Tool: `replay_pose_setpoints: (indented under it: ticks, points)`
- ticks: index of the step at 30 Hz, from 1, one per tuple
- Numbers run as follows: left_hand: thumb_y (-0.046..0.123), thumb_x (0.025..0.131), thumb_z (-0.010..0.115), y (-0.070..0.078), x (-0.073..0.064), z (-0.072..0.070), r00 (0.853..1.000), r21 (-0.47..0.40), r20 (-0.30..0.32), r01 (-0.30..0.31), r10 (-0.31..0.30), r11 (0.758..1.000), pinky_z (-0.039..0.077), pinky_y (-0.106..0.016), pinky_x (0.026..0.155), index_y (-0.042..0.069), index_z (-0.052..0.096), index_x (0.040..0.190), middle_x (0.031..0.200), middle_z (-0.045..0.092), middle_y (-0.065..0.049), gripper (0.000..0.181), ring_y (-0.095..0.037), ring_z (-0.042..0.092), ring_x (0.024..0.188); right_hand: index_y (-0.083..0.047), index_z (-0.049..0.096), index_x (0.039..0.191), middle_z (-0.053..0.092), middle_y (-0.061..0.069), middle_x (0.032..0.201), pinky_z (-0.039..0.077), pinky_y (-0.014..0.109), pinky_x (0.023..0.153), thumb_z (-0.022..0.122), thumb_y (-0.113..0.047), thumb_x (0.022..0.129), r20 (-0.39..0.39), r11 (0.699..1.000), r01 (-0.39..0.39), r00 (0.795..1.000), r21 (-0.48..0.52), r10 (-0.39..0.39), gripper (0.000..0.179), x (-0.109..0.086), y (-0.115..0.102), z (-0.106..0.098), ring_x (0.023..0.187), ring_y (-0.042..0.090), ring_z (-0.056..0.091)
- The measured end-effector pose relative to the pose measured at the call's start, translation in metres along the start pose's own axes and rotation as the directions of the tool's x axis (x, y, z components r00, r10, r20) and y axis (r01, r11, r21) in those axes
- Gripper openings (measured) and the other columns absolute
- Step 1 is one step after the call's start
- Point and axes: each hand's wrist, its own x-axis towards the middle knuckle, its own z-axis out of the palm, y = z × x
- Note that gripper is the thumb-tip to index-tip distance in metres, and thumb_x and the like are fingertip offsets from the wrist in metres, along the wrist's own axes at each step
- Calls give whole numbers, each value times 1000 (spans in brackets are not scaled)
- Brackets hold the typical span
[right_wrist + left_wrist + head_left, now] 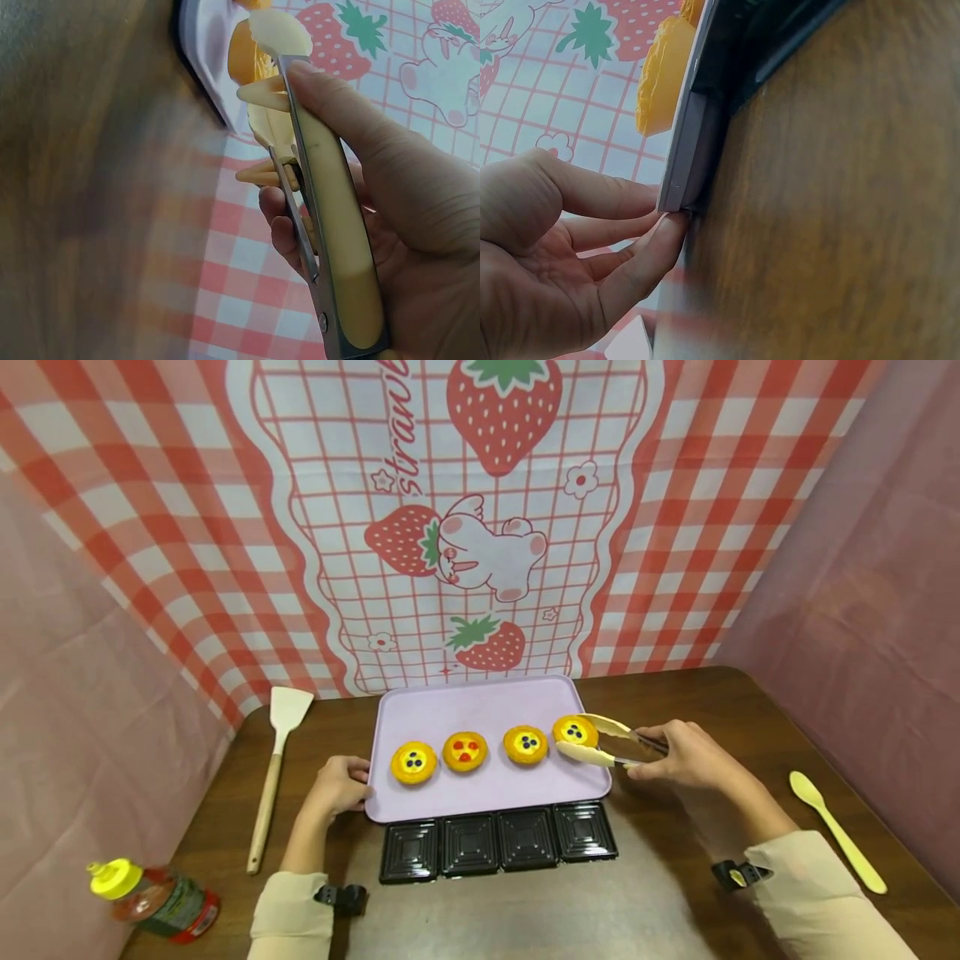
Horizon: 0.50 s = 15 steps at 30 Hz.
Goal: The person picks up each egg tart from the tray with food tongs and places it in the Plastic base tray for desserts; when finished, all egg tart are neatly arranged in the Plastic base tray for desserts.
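My left hand (339, 786) pinches the left edge of a lilac tray (480, 706); the left wrist view shows thumb and fingers on the tray's rim (676, 176). In my right hand (686, 756) is a pair of tongs (326, 202) with cream tips and metal arms. The tips stand either side of the rightmost egg tart (575, 732), which has blueberries on top; whether they press on it I cannot tell. Along the tray lie a blueberry tart (413, 763), a tart with red pieces (464, 752) and another blueberry tart (526, 745).
Black square plastic trays (468, 843) line the front of the lilac tray. To the left lie a white spatula (279, 752) with a wooden handle and a sauce bottle (161, 902) with a yellow cap. A yellow spoon (836, 831) is at the right. A strawberry-print cloth (480, 468) hangs behind.
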Motion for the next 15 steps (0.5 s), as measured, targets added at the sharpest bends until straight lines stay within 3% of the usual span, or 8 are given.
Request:
replay_pose_setpoints:
  ticks: [7,15]
  points:
    - [-16,70,66,-1,1,-1,1000,1,8,-8,8,1000,59,-34,52,-18,58,117,89,60,-22,48,-20,59,63,8,67,119,72,4,91,48,27,59,90,-34,70,-2,999,47,999,-15,-47,69,-13,-7,-16,71,16,57]
    - [-17,71,66,0,0,-1,1000,-5,22,-8,8,1000,58,-33,52,-19,56,118,91,60,-24,48,-20,59,64,3,67,123,70,-4,95,44,23,58,87,-41,73,59,992,123,991,1,-123,69,-43,-17,-24,70,10,53]
